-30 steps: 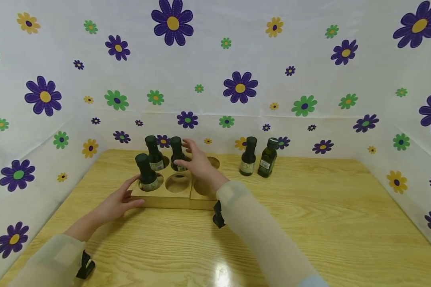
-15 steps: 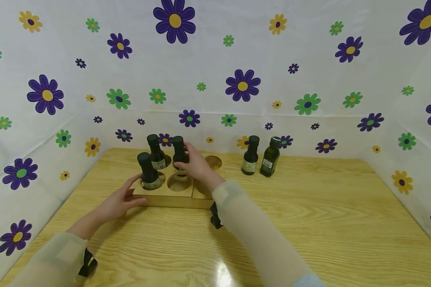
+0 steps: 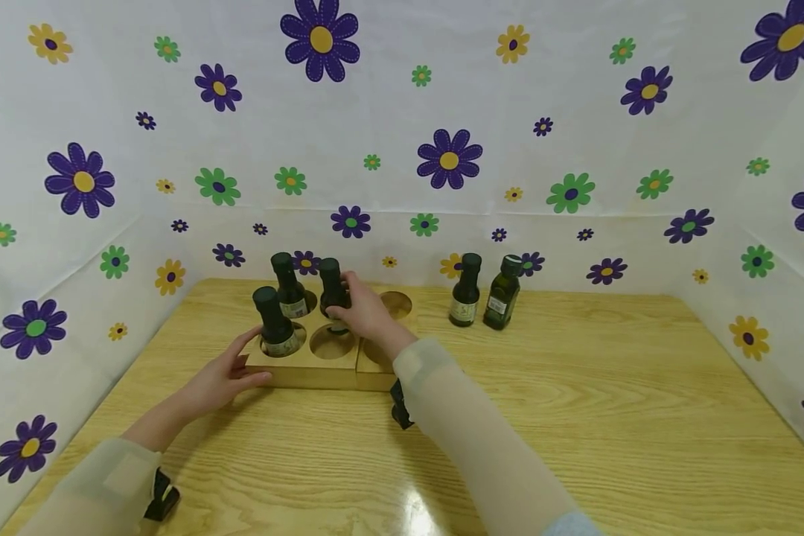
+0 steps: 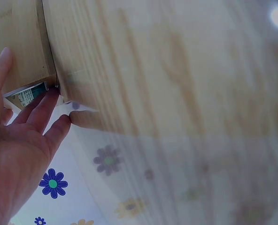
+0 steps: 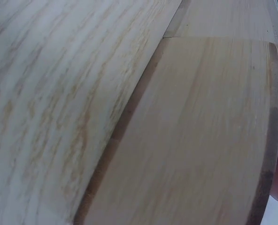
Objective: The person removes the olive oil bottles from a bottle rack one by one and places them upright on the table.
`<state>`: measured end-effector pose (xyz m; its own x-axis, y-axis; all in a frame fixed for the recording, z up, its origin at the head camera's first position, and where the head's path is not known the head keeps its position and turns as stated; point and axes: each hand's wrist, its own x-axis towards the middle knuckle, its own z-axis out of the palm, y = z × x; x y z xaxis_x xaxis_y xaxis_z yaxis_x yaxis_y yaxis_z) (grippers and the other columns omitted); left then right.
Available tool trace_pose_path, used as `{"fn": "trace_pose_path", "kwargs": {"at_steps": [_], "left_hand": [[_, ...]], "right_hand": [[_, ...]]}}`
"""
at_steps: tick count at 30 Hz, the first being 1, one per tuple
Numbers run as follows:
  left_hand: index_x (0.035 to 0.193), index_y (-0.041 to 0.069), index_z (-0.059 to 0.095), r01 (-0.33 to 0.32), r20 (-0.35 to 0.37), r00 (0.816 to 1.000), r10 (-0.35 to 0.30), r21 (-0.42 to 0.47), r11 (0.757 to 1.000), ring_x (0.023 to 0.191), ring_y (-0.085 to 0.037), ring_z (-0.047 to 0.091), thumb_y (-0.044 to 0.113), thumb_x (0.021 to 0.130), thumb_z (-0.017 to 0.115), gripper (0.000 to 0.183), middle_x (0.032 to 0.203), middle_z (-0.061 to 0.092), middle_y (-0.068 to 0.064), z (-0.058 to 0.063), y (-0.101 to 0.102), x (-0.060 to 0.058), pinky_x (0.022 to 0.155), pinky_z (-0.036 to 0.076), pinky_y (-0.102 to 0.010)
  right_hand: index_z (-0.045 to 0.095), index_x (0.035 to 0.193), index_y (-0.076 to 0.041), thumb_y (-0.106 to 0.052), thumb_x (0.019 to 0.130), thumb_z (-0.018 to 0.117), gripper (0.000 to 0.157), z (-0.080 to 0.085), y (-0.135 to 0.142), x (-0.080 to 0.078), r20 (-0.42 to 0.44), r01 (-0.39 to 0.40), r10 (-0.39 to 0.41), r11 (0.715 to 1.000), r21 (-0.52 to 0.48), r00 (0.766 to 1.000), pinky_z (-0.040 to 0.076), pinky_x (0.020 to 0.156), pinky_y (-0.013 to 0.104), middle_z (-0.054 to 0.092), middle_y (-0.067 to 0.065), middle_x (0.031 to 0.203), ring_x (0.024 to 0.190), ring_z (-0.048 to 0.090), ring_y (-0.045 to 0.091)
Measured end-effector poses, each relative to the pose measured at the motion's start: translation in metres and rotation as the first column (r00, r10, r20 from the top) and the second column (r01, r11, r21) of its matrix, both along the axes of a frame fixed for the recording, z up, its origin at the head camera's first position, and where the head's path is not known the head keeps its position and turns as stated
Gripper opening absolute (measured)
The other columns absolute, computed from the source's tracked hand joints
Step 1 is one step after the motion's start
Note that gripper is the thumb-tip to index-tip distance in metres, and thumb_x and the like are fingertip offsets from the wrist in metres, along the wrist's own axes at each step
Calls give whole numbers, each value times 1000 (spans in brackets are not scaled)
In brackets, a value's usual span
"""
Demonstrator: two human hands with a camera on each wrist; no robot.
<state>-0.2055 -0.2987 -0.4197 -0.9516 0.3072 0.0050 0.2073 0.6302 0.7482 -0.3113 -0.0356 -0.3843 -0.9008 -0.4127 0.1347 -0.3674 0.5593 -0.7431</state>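
A low wooden bottle rack (image 3: 304,377) with round holes stands left of centre on the table. My right hand (image 3: 370,314) grips a small dark bottle (image 3: 331,280) from the right, with thumb and fingers round its neck and shoulder, at the second hole of the back row. Two more dark bottles, the front-left bottle (image 3: 271,313) and the back-left bottle (image 3: 285,277), sit in holes beside it. At the rack's front-left corner, my left hand (image 3: 211,383) rests its thumb on the front and fairly straight fingers along the end. The right wrist view shows mostly the rack's front face.
To the right of the rack, a round dark bottle (image 3: 465,294) and a squarer green bottle (image 3: 502,294) stand upright on the wooden table (image 3: 576,402). Behind hangs a white cloth (image 3: 388,112) printed with flowers, which also lines both sides.
My right hand has closed from a loose spread to a grip on the bottle at the back row, which sits slightly lower now. My left hand has stayed at the rack's corner.
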Motion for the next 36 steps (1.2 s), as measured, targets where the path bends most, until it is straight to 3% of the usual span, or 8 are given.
{"fn": "trace_pose_path", "kwargs": {"at_steps": [7, 13, 21, 28, 36], "left_hand": [[157, 14, 8, 9, 1, 1000, -9, 12, 1000, 125, -55, 39, 25, 96, 64, 84, 148, 18, -42, -1, 2, 0, 98, 38, -61], [157, 13, 9, 11, -2, 1000, -11, 16, 1000, 126, -57, 36, 25, 95, 65, 84, 149, 14, -41, -3, 2, 0, 98, 37, -61], [157, 13, 8, 1, -3, 1000, -1, -8, 1000, 127, -58, 33, 28, 95, 65, 85, 150, 14, -40, -2, -1, 2, 99, 37, -60], [157, 12, 9, 11, -10, 1000, -11, -4, 1000, 127, -59, 33, 25, 95, 65, 85, 150, 14, -40, -1, 0, 1, 98, 37, -60], [157, 15, 8, 4, 7, 1000, -4, -6, 1000, 128, -58, 31, 31, 96, 64, 84, 151, 13, -39, -4, -1, -1, 99, 35, -61]], "right_hand": [[34, 145, -5, -24, 96, 63, 59, -3, 2, 2, -31, 17, -16, 999, 35, 999, 45, 99, 37, 50, 15, 139, 120, 54, 27], [33, 144, -5, -23, 97, 63, 59, -4, 6, 2, -41, 30, -32, 999, -33, 999, 46, 98, 39, 52, 16, 137, 119, 55, 28], [35, 142, -7, -23, 97, 63, 56, 17, 14, 4, -83, -7, -2, 994, -111, 997, 45, 99, 38, 53, 14, 133, 125, 50, 25], [35, 141, -3, -21, 97, 63, 55, 37, 26, 6, -127, -59, 50, 996, -66, 991, 44, 101, 38, 52, 15, 134, 124, 51, 29], [34, 141, 0, -20, 96, 65, 58, 46, 49, 12, -212, -109, 101, 994, -27, 972, 46, 98, 40, 53, 19, 132, 116, 55, 31]]}}
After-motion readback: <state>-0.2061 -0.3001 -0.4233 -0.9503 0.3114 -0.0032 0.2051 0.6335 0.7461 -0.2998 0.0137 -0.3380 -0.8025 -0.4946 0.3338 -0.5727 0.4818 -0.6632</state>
